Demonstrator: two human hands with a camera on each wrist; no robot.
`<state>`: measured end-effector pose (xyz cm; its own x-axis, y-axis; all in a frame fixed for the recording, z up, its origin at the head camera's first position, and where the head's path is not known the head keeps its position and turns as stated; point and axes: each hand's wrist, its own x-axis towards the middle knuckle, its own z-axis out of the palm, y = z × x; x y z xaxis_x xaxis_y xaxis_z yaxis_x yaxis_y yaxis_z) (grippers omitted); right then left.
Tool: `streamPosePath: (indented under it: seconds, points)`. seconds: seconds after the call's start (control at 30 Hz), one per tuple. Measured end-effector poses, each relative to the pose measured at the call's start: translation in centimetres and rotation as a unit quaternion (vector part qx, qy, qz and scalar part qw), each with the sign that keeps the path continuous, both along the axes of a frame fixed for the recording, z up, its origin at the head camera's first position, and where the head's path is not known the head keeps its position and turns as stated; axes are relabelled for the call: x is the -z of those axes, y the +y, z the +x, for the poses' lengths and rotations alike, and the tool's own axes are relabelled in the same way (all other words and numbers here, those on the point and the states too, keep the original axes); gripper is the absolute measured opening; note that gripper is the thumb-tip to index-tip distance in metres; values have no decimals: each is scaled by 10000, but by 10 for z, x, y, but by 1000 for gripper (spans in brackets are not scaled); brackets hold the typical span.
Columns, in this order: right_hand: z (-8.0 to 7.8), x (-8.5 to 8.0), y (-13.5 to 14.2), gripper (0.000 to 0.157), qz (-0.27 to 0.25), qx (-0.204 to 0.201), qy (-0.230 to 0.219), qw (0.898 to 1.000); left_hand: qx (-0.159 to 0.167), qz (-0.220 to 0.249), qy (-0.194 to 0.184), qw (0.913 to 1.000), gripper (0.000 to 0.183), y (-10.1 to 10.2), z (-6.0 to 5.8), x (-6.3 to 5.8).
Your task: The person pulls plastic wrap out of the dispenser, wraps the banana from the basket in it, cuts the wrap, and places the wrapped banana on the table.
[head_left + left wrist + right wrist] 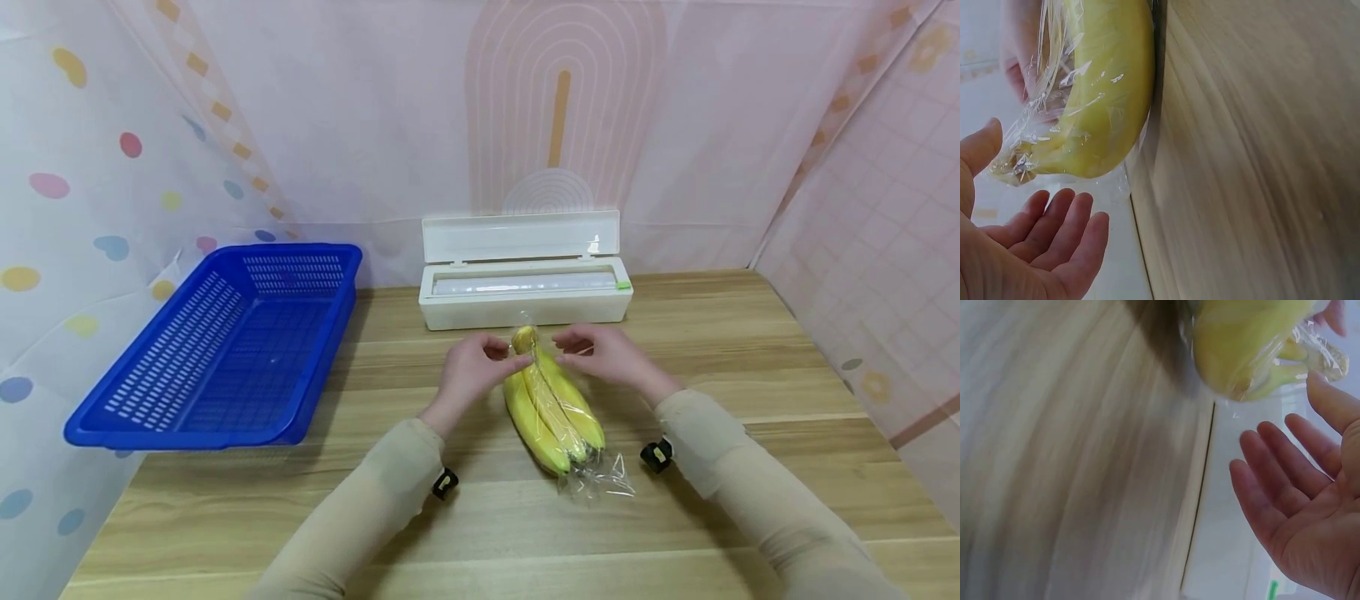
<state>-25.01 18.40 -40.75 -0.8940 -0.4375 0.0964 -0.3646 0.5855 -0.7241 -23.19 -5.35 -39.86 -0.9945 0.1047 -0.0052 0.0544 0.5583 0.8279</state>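
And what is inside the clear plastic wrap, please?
Inside the wrap are yellow bananas, apparently three, stem end included. The side facing the table is hidden, so how the wrap lies beneath cannot be seen.

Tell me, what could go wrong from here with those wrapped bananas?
The clear film lies loose and crumpled past the tips of the bananas, so that end might come unwrapped or catch on something.

The left hand and right hand flank the stem end without a firm grip, so the bunch could roll or slip if nudged.

The white box stands just behind, lid up; a hand might knock it.
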Motion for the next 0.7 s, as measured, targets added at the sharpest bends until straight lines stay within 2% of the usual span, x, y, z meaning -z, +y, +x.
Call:
streamPosePath:
  seconds: [0.3, 0.7]
  points:
    - [-3, -8, -17, 35, -38, 75, -35, 10000, -18, -114, 204, 9997, 46, 6, -1, 3]
    - [-6, -11, -29, 24, -445, 145, 313, 9984, -132, 352, 800, 9961, 28, 13, 1, 4]
